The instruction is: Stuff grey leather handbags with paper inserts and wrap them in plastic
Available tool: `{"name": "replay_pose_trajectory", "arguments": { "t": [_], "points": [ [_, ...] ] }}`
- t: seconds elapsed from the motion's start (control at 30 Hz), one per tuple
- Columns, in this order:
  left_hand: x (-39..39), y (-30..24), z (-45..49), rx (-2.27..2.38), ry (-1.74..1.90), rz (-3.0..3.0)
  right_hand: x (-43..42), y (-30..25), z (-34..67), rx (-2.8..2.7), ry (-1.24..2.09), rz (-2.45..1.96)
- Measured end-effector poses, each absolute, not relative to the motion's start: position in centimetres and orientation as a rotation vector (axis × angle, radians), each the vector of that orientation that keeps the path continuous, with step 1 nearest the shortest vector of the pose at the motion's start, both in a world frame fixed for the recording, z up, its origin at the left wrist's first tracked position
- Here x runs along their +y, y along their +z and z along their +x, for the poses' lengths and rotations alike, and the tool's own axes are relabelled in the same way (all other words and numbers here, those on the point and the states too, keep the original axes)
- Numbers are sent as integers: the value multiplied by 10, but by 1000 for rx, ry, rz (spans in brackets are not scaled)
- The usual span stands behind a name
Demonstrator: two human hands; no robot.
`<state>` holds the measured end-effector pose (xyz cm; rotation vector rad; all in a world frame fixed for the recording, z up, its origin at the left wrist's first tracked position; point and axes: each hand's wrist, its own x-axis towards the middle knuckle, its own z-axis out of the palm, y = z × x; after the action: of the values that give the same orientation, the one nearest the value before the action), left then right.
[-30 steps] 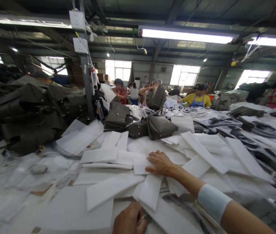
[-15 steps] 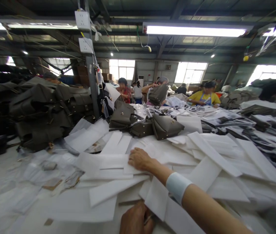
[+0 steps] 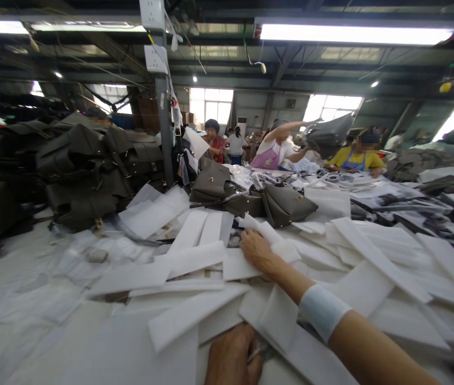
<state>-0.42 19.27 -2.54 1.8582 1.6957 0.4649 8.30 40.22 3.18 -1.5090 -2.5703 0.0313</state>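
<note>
My right hand point(image 3: 255, 249) reaches out over a heap of white fabric sheets point(image 3: 194, 258) and rests on one of them, fingers curled down onto a sheet point(image 3: 238, 264). A pale blue band point(image 3: 322, 311) wraps that forearm. My left hand point(image 3: 232, 359) sits at the bottom edge, closed on a small thin object I cannot make out, pressing on white sheets point(image 3: 275, 326) there. Dark grey handbags point(image 3: 285, 203) lie just beyond my right hand.
A big stack of dark handbags point(image 3: 90, 171) fills the left. A grey post point(image 3: 164, 117) with sockets stands behind the heap. Several people work at the far side, one in yellow point(image 3: 357, 158), one in a pink apron point(image 3: 277, 152) lifting a bag. More sheets and straps point(image 3: 411, 214) spread right.
My right hand slid left across the sheets, then moved farther away toward the handbags. The view shifted left and tilted down a little. The far person raised a bag to the right.
</note>
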Motion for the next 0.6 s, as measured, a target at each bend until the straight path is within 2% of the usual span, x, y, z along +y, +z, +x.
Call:
{"name": "replay_pose_trajectory", "arguments": {
  "t": [0.3, 0.6],
  "points": [
    [192, -25, -5, 1687, 474, 1872, 405, 25, 64, -2523, 198, -1525],
    [190, -23, -5, 1725, 554, 1875, 423, 59, 63, -2521, 320, -1461]
  ]
}}
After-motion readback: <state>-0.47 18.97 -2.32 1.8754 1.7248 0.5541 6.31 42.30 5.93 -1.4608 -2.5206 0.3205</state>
